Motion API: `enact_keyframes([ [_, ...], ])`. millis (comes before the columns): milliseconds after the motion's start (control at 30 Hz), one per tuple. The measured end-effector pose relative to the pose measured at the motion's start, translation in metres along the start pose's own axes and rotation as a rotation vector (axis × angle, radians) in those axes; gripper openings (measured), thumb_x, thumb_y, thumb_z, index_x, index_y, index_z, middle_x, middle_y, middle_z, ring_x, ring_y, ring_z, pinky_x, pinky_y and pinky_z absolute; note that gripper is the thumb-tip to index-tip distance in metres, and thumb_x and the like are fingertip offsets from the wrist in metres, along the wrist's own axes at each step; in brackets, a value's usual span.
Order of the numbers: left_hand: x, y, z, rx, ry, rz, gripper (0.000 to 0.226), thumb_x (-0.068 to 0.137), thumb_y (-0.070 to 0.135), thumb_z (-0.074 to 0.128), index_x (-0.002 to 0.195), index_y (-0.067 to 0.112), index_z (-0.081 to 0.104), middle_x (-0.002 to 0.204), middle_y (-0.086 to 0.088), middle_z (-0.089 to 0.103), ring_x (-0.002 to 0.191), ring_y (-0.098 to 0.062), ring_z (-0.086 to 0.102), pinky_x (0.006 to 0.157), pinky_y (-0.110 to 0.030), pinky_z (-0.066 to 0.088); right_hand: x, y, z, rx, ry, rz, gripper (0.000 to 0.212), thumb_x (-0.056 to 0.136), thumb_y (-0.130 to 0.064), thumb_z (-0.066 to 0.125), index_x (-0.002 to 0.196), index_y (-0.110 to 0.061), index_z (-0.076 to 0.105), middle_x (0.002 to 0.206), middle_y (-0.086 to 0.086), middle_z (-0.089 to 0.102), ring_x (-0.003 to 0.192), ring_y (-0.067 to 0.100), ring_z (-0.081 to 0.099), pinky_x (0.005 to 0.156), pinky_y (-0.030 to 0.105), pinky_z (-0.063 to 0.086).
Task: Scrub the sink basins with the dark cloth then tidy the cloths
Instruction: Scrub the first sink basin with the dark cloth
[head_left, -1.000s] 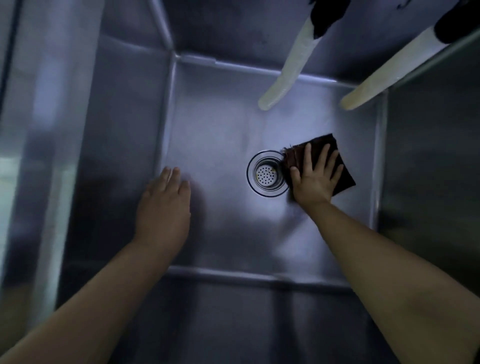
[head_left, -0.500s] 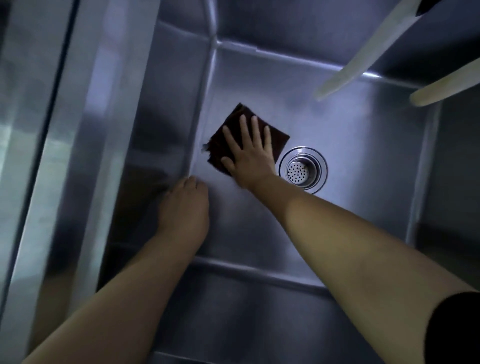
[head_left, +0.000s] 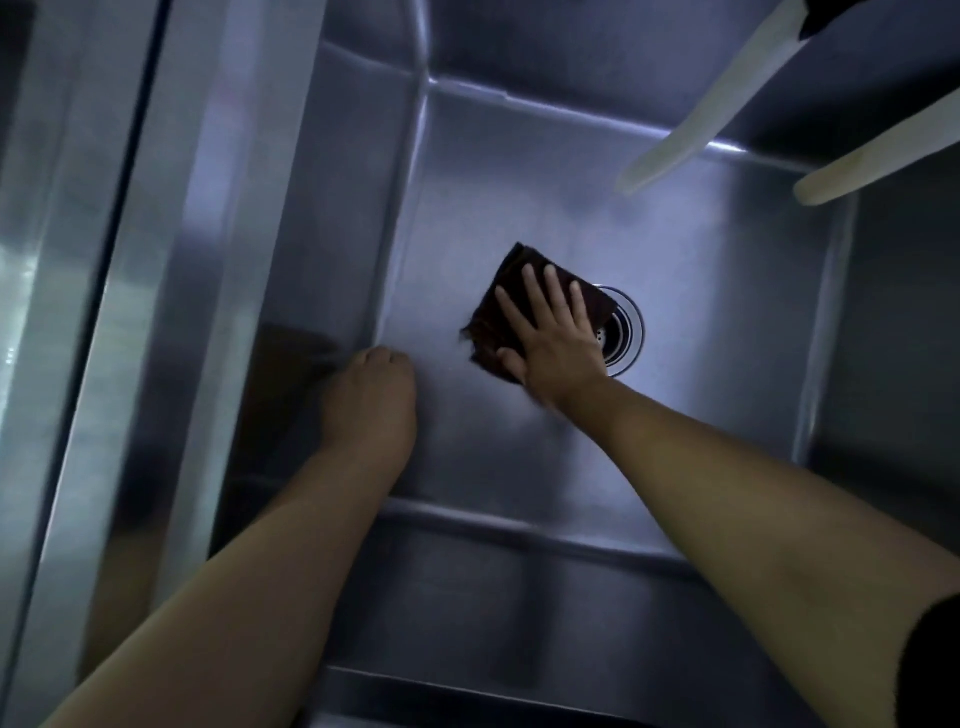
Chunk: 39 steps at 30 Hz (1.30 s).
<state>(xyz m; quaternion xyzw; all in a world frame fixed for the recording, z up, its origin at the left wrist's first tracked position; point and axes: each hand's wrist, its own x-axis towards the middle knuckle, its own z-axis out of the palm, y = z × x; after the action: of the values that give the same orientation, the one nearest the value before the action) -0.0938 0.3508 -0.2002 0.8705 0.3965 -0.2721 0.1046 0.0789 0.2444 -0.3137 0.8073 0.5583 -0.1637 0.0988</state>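
Note:
I look down into a deep steel sink basin (head_left: 519, 197). A dark folded cloth (head_left: 511, 291) lies flat on its floor, its right edge overlapping the round drain (head_left: 626, 332). My right hand (head_left: 550, 338) presses the cloth down with straight, spread fingers. Near the left wall of the basin, my left hand (head_left: 371, 400) rests on the floor, with its fingers bent under and holding nothing.
Two pale flexible faucet spouts (head_left: 696, 119) (head_left: 878, 161) hang over the back right of the basin. A wide steel rim (head_left: 171, 260) runs along the left side. The basin walls are tall on all sides.
My right hand slid the cloth from the right of the drain to the left wall, then back right onto the drain's edge. My left hand stayed near the left wall.

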Motion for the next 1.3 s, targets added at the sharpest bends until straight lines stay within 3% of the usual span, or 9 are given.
enact_keyframes([
  [100, 0.003, 0.000, 0.003, -0.023, 0.009, 0.017, 0.035, 0.089, 0.000, 0.042, 0.122, 0.009, 0.051, 0.126, -0.010, 0.052, 0.120, -0.027, 0.046, 0.088, -0.037, 0.044, -0.003, -0.025, 0.003, 0.031, 0.058, 0.061, 0.069, 0.089, -0.053, 0.033, 0.150, -0.024, 0.018, 0.157, 0.017, 0.010, 0.145, 0.037, 0.005, 0.114, 0.052, -0.003],
  [300, 0.002, 0.002, 0.011, -0.015, 0.015, 0.058, 0.033, 0.090, 0.005, 0.047, 0.123, 0.010, 0.049, 0.128, -0.010, 0.050, 0.119, -0.027, 0.047, 0.088, -0.038, 0.044, -0.052, -0.046, 0.026, 0.040, 0.073, -0.221, 0.071, 0.082, -0.054, 0.037, 0.147, -0.025, 0.029, 0.155, 0.017, 0.022, 0.143, 0.038, 0.015, 0.115, 0.056, 0.009],
  [400, -0.001, 0.003, 0.019, 0.006, 0.012, 0.157, 0.048, 0.087, 0.009, 0.057, 0.133, 0.008, 0.042, 0.138, -0.011, 0.044, 0.124, -0.029, 0.044, 0.097, -0.039, 0.041, -0.069, -0.021, 0.030, 0.032, 0.083, -0.294, 0.070, 0.083, -0.054, 0.040, 0.146, -0.026, 0.032, 0.154, 0.016, 0.026, 0.143, 0.037, 0.018, 0.114, 0.055, 0.012],
  [533, -0.005, 0.014, 0.024, 0.145, -0.063, 0.284, 0.074, 0.089, 0.021, 0.057, 0.149, 0.013, 0.015, 0.156, -0.011, 0.018, 0.142, -0.025, 0.022, 0.112, -0.035, 0.024, -0.087, 0.025, 0.035, 0.033, 0.078, -0.135, 0.067, 0.087, -0.055, 0.038, 0.147, -0.025, 0.030, 0.154, 0.015, 0.025, 0.142, 0.037, 0.019, 0.114, 0.056, 0.014],
  [800, 0.002, 0.033, 0.039, 0.390, -0.203, 0.334, 0.073, 0.094, 0.017, 0.042, 0.151, 0.021, -0.003, 0.159, -0.011, -0.006, 0.145, -0.031, 0.003, 0.117, -0.044, 0.011, -0.095, 0.134, 0.035, 0.087, 0.064, 0.282, 0.073, 0.085, -0.057, 0.030, 0.149, -0.022, 0.025, 0.155, 0.021, 0.017, 0.141, 0.043, 0.015, 0.113, 0.053, 0.005],
  [900, 0.006, 0.034, 0.043, 0.471, -0.220, 0.364, 0.073, 0.095, 0.017, 0.042, 0.150, 0.019, -0.005, 0.158, -0.012, -0.009, 0.145, -0.034, 0.002, 0.117, -0.047, 0.011, -0.114, 0.167, 0.036, 0.124, -0.024, 0.456, 0.079, 0.082, -0.061, 0.013, 0.151, -0.023, 0.007, 0.158, 0.019, -0.001, 0.144, 0.040, -0.003, 0.114, 0.050, -0.007],
  [1067, 0.006, 0.030, 0.041, 0.385, -0.278, 0.370, 0.081, 0.093, 0.032, 0.052, 0.151, 0.021, -0.003, 0.158, -0.009, -0.011, 0.146, -0.032, 0.001, 0.116, -0.040, 0.011, -0.161, 0.150, 0.050, 0.134, -0.051, 0.513, 0.079, 0.083, -0.058, 0.011, 0.150, -0.016, 0.008, 0.155, 0.026, 0.000, 0.142, 0.046, -0.003, 0.113, 0.051, -0.008],
  [1200, 0.004, 0.028, 0.010, 0.316, -0.195, 0.408, 0.071, 0.092, 0.037, 0.051, 0.150, 0.021, 0.013, 0.159, -0.008, 0.001, 0.145, -0.026, 0.009, 0.115, -0.041, 0.015, -0.179, 0.110, 0.060, 0.113, -0.010, 0.361, 0.074, 0.086, -0.051, 0.030, 0.147, -0.011, 0.022, 0.147, 0.037, 0.021, 0.135, 0.052, 0.013, 0.108, 0.059, 0.006],
  [1300, -0.001, 0.023, -0.025, 0.278, -0.042, 0.451, 0.060, 0.093, 0.029, 0.049, 0.147, 0.016, 0.025, 0.157, -0.011, 0.014, 0.143, -0.027, 0.017, 0.114, -0.041, 0.017, -0.174, 0.083, 0.056, 0.086, -0.042, 0.224, 0.070, 0.090, -0.057, 0.025, 0.144, -0.013, 0.026, 0.144, 0.037, 0.028, 0.134, 0.048, 0.016, 0.106, 0.059, 0.011],
])
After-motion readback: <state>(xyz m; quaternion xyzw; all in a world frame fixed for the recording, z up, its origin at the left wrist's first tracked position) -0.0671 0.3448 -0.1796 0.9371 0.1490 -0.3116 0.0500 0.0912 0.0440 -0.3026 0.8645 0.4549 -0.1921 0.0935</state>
